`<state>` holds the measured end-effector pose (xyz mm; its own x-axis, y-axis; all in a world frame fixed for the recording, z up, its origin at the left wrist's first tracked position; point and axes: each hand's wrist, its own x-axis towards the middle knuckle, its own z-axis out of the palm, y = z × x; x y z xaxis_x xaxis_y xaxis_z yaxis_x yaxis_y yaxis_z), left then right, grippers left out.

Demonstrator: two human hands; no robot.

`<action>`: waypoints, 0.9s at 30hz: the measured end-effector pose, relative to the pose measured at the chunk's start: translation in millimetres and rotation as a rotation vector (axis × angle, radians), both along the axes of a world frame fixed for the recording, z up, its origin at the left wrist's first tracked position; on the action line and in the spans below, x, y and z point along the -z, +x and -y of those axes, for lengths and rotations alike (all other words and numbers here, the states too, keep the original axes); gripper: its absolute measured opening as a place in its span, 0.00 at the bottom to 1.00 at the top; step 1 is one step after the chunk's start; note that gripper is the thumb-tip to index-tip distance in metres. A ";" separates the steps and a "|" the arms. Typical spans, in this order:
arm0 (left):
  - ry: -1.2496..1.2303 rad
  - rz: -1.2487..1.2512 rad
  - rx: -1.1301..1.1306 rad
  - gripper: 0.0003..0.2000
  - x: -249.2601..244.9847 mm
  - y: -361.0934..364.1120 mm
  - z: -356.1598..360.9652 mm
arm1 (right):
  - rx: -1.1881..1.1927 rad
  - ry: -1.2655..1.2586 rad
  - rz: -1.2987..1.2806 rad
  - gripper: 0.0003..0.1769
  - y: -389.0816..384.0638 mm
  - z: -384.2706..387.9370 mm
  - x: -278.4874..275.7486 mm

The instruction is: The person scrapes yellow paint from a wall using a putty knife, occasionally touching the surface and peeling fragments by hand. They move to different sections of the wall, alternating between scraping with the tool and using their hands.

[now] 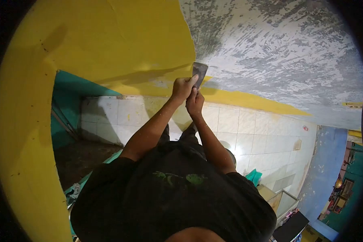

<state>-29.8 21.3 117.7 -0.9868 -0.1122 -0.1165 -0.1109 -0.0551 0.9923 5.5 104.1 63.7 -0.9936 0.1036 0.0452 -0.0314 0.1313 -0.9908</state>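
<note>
Both my hands grip a metal scraper [199, 71] with a flat dark blade. The blade rests against the wall where yellow paint [121, 36] meets a scraped grey-white patch [278, 44]. My left hand [183, 88] is closed around the handle just below the blade. Right under it, my right hand [195, 103] holds the lower end of the handle. My arms reach forward from my black shirt [173, 197].
A white tiled floor [246, 133] lies below, with a yellow strip [250, 100] of paint along the wall's base. A teal wall [70, 90] and dark ground sit to the left. A blue wall [326, 165] and cluttered shelves stand at the right.
</note>
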 end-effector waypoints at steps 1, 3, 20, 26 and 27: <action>-0.021 0.023 0.001 0.20 1.5 0.6 -1.3 | 0.005 -0.012 0.021 0.20 2.0 0.3 -1.2; -0.041 0.036 -0.002 0.20 2.0 -2.5 -2.5 | 0.021 0.016 0.001 0.20 -0.1 1.3 -5.7; -0.217 -0.089 0.057 0.22 -12.6 -7.0 11.3 | 0.022 0.048 0.036 0.21 1.5 3.8 -21.6; -0.162 -0.169 -0.063 0.21 -18.2 -8.4 2.3 | 0.012 0.061 -0.067 0.21 -8.5 1.6 -18.5; -0.167 -0.172 -0.069 0.21 -23.9 -14.3 5.1 | 0.006 0.056 -0.071 0.21 -15.5 3.8 -20.8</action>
